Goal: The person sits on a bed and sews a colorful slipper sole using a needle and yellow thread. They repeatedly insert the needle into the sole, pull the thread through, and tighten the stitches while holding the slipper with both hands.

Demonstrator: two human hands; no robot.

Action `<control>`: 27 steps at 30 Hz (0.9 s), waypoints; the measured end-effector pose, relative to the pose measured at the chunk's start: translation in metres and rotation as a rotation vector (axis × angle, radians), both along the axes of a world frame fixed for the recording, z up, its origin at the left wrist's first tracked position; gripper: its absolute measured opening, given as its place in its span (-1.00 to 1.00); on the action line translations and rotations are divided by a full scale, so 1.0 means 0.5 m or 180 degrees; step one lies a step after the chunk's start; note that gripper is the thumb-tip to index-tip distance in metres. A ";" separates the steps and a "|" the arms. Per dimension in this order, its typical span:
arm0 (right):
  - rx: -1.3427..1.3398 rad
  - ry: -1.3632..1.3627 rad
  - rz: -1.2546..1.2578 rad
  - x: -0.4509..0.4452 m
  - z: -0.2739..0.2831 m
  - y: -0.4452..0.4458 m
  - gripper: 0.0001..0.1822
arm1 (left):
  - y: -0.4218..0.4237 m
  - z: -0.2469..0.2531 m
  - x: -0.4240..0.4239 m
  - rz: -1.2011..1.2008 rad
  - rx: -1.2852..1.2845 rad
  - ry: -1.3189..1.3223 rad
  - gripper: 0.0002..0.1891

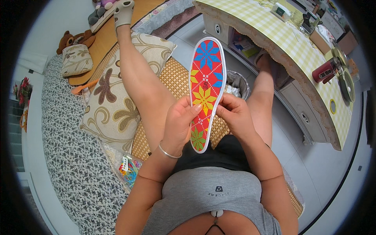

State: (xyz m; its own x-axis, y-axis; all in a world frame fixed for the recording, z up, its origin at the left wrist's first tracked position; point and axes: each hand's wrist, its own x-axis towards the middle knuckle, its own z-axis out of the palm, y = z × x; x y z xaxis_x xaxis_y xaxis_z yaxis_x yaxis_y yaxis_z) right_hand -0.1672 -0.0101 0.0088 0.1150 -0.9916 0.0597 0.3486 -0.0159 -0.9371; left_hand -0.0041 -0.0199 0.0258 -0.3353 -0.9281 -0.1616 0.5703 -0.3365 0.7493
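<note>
Both hands hold up one shoe insole (pixel 204 69) above my lap, its toe end pointing away from me. The insole is red with blue, yellow and green stitched-pattern flowers, pale dotted lines and a white bound edge. My left hand (pixel 182 117) grips its left side, the thumb lying on the patterned face and a bracelet around the wrist. On the other side, my right hand (pixel 235 113) pinches the white edge between thumb and fingers. The fingers behind the insole are partly hidden.
A bag of coloured threads (pixel 130 171) lies by my left elbow. Left of my leg are a floral cushion (pixel 108 113) and an orange plastic utensil (pixel 85 87). A lined waste bin (pixel 245 83) stands between my legs. Rightward, a checked-cloth table (pixel 296 53) carries a red bottle (pixel 324 70).
</note>
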 end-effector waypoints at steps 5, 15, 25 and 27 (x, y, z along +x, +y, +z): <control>0.0515 -0.0739 0.0492 -0.020 -0.024 -0.008 -0.84 | 0.004 0.016 -0.003 0.0033 -0.0078 0.0012 -0.82; -0.0641 0.0475 -0.1151 -0.002 -0.042 -0.016 -0.85 | 0.002 0.006 -0.007 0.0294 -0.0331 -0.0603 -0.76; -0.1631 0.0238 -0.0931 -0.017 0.080 0.034 -0.86 | -0.008 0.006 0.003 0.0827 -0.1336 -0.1985 -0.80; -0.0844 -0.1312 -0.0739 -0.068 0.086 0.037 -0.86 | -0.034 0.023 0.057 0.1254 -0.1170 -0.2305 -0.82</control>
